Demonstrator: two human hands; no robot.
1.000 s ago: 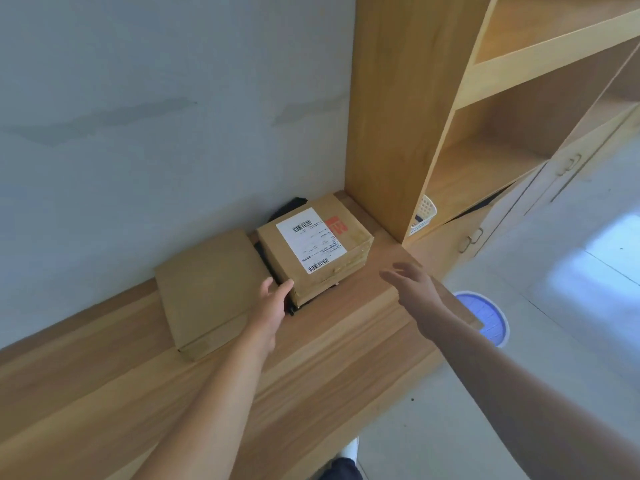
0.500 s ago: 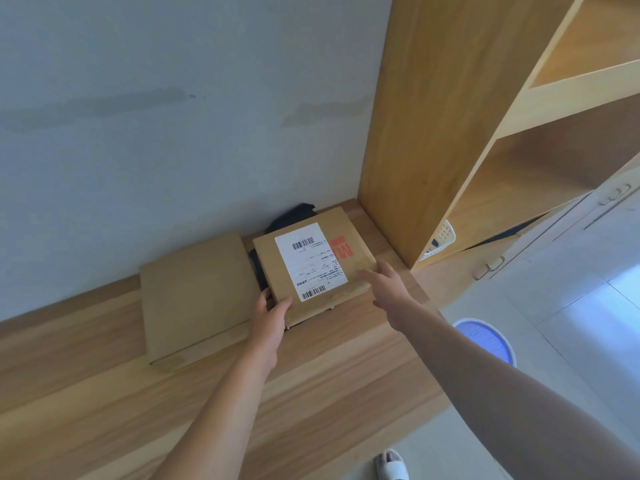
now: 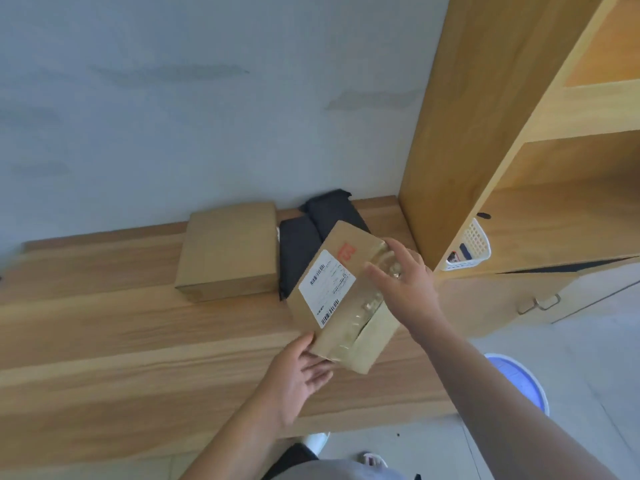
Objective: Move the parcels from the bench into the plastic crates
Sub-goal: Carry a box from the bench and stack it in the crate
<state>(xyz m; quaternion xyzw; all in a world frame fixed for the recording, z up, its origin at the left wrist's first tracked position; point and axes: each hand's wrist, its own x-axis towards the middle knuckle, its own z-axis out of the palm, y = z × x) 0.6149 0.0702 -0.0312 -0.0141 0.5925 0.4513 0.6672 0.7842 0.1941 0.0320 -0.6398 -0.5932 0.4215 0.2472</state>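
The labelled box (image 3: 341, 296) is held tilted above the front part of the bench (image 3: 121, 341), with its near corner lower than its far end. The left hand (image 3: 298, 372) supports that near corner from below: the thumb lies against the side of the box and the fingers are spread under it. The right hand (image 3: 405, 278) grips the far right edge of the box, its fingers curled over the taped top face. A white shipping label (image 3: 327, 292) and a red mark (image 3: 347, 252) face upward on the box.

Behind the box, a black bag (image 3: 301, 251) lies on the bench against the wall (image 3: 207, 116). Left of the box, just beside the bag, a plain flat box (image 3: 228, 251) rests on the bench. Right of the box stands a wooden shelf unit (image 3: 450, 133); a white basket (image 3: 472, 247) sits on its low shelf. Below and right of the box, a round blue item (image 3: 523, 382) lies on the floor. What it is cannot be determined.
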